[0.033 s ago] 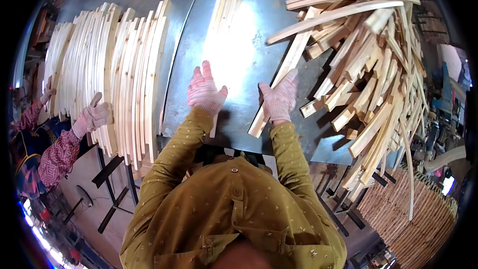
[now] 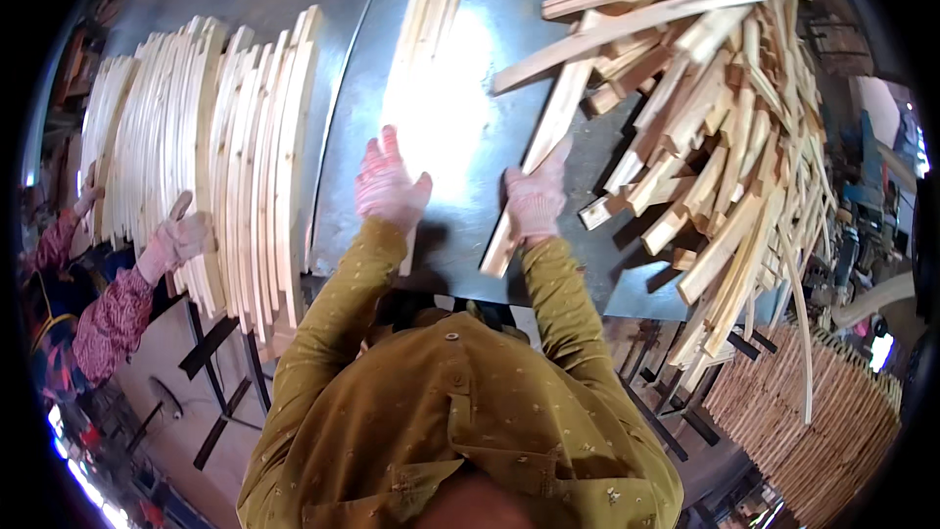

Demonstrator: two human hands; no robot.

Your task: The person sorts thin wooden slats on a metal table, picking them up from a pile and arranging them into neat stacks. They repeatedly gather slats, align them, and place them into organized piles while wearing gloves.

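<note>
My left hand (image 2: 390, 183), in a pink-and-white knit glove, lies palm down with fingers apart over the near part of a small group of pale wooden strips (image 2: 423, 34). One strip's end shows below the wrist. My right hand (image 2: 536, 198), gloved alike, straddles a wider wooden strip (image 2: 556, 122), with the thumb along its left edge and the fingers at its right. The strip's near end sticks out below that hand. Its far end runs under a curved strip (image 2: 627, 27) from the heap.
A jumbled heap of wooden pieces (image 2: 720, 147) fills the right side, some hanging over the edge of the metal table (image 2: 338, 206). Neat rows of strips (image 2: 245, 167) lie at left, with a co-worker's gloved hand (image 2: 178, 238) at them. Stacked sticks (image 2: 808, 421) stand lower right.
The whole view has shifted a little left. My right fingers have closed in on the wider strip, and the curved strip over it has slid slightly left. My left hand stays over its strips.
</note>
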